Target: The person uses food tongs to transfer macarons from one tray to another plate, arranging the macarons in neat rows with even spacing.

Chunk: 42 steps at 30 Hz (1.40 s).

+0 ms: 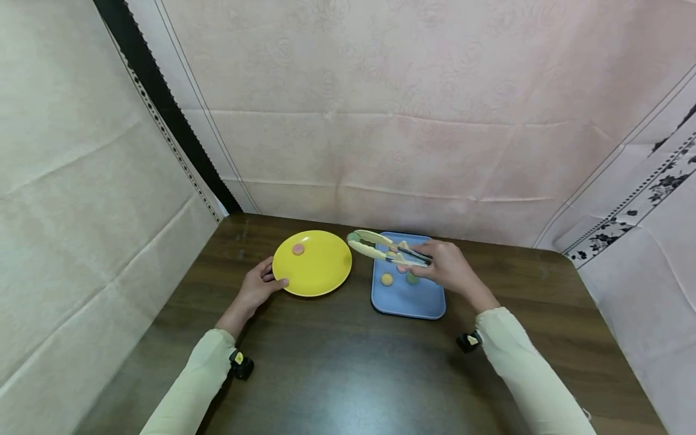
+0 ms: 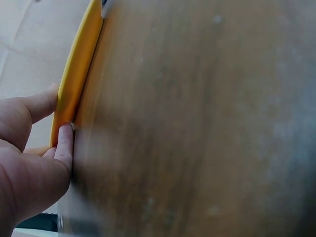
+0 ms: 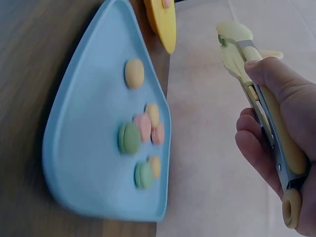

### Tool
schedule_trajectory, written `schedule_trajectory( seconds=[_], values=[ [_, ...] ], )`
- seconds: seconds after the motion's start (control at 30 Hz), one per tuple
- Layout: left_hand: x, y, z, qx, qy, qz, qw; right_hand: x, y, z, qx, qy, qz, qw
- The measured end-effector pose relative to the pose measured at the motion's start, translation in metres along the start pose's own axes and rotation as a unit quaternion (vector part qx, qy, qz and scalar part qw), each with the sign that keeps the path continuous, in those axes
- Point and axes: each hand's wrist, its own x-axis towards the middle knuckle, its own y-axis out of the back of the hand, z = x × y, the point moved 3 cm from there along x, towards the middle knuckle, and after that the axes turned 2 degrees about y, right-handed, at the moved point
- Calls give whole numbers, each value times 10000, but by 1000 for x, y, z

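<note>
My left hand (image 1: pixel 257 289) grips the near left rim of a round yellow plate (image 1: pixel 321 272), thumb on top and fingers at the underside. A pink macaron (image 1: pixel 298 249) lies on the plate towards its far left. In my right hand (image 1: pixel 443 263) are cream-coloured tongs (image 3: pixel 269 106), held raised above the table. Their tips pinch a green macaron (image 1: pixel 353 237) between the plate and a blue tray (image 1: pixel 415 307). On the tray sit several macarons, among them a yellow one (image 3: pixel 134 73), a green one (image 3: pixel 129 138) and a pink one (image 3: pixel 142 126).
Plate and tray stand side by side on a dark wooden table (image 1: pixel 337 362), near its far edge. Pale patterned cloth (image 1: pixel 380 151) hangs behind the table and along both sides. Each wrist wears a small black camera (image 1: pixel 241 365) on a strap.
</note>
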Motion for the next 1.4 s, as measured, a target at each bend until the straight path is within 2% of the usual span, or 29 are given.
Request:
schedule_trajectory(
  seconds=[0.33,0.57,0.83,0.97,1.07,1.4],
  values=[
    [-1,-1,1,61,42,33,10000,46,-32,-12,1,177,-344,9992],
    [-1,-1,-1,24,34,45,10000,67,-58,-20,-142,147,-545,9983],
    [1,-2,-3,72,46,32,10000,77,-79,-29,-312,-164,-782,9963],
    [2,-2,-3,99,29,61,9999,80,-84,-33,-491,-33,-796,9956],
    [3,-1,-3,103,29,86,9999,82,-88,-35,-500,-2,-795,9956],
    [3,-1,-4,66,36,82,9999,87,-98,-38,-315,-378,-958,9942]
  ],
)
